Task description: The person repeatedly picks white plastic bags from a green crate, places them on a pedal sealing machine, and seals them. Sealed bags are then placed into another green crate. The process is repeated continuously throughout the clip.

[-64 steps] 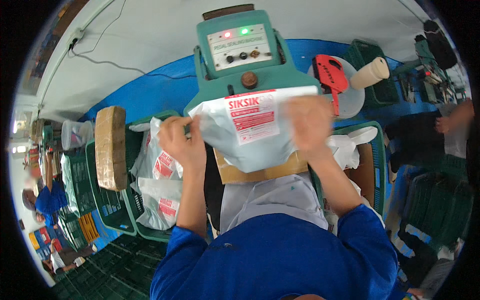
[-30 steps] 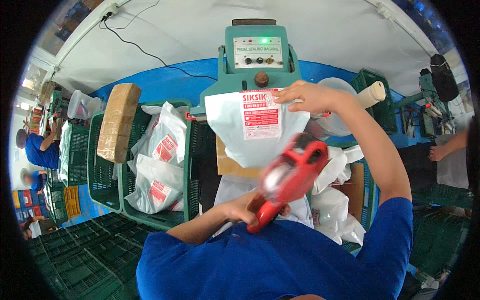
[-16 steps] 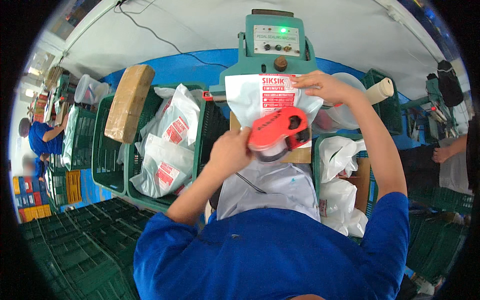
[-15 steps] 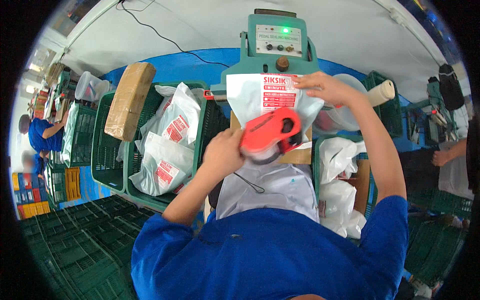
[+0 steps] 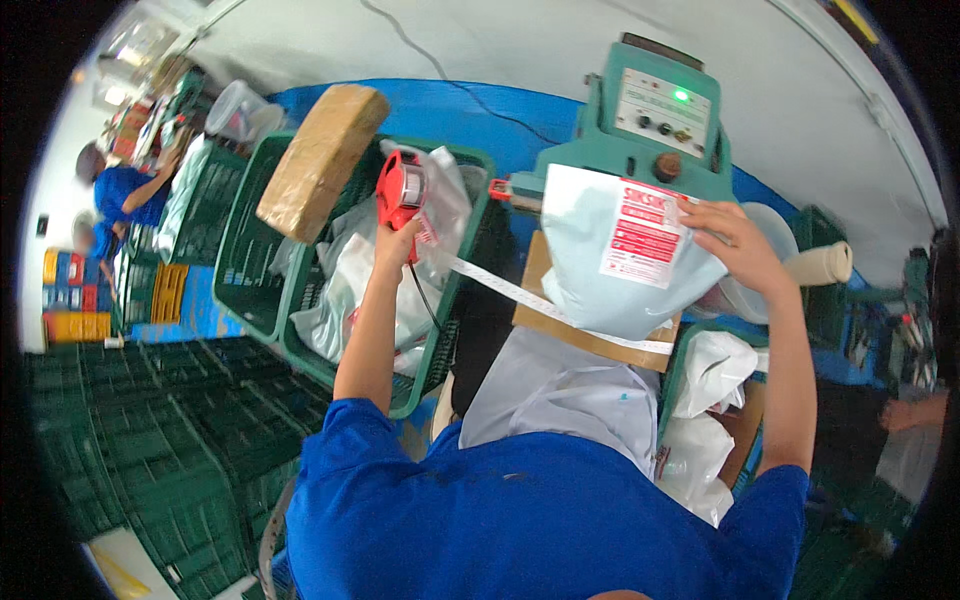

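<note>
The white plastic bag is soft and puffy, with a red and white label stuck on its front. It stands up in front of the green machine and rests on a flat brown board. The bottom of the bag sags and rounds out over the board.

The right hand lies on the right side of the bag, near the label. Its fingers are spread out and bent a little, pressing on the bag — not wrapped around it.

A long white strip of tape runs from under the bag, up and to the left, to a red label gun. The left hand is closed tight around the handle of the gun and holds it up high over a green crate. The gun is well apart from the bag; only the strip joins them.

The green crate is full of more white bags with red labels. A brown wrapped block lies across the top edges of this crate and a second green crate to the left of it.

The green machine has a pale panel with small knobs and a little green light that glows. To the right of the bag there is a roll of pale tape. Below it more white bags sit in a box.

Far off on the left, another person in a blue shirt bends over a table — too small to see well.
</note>
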The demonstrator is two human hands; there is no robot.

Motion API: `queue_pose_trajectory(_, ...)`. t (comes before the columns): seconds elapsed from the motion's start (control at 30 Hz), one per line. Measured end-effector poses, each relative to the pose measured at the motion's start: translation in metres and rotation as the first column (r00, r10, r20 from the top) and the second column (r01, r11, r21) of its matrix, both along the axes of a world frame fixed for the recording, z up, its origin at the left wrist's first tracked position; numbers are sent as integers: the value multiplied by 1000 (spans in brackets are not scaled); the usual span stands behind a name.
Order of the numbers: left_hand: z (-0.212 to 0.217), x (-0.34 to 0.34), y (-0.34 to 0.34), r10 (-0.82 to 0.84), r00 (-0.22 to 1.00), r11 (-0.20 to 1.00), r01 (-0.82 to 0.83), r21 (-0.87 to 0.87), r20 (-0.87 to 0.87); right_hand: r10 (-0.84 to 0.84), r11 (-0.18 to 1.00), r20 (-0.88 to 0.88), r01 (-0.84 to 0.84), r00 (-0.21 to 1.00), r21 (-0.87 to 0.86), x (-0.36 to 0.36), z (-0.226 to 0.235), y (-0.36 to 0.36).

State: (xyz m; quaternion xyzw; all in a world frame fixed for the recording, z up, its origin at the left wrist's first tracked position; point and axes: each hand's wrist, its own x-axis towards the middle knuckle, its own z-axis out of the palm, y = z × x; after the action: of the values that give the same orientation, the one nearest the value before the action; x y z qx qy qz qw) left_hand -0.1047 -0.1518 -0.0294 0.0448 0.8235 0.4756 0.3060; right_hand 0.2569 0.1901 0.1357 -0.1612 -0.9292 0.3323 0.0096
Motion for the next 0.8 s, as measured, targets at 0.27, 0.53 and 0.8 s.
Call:
queue_pose_trajectory(0.27, 42, 125, 79, -63, 959, 917, 164, 364, -275, -136, 976, -267, 175, 954, 127, 1, -28, -17)
queue_pose_trajectory(0.53, 65, 165, 136, -226, 961, 812, 278, 513, -162, -284, 887, -562, 435, 777, 152, 12, -57, -22)
queue_pose_trajectory(0.8, 73, 167, 105, -368, 918, 819, 395, 417, -148, -994, -71, 108, 668, 14, -740, 49, -95, -86)
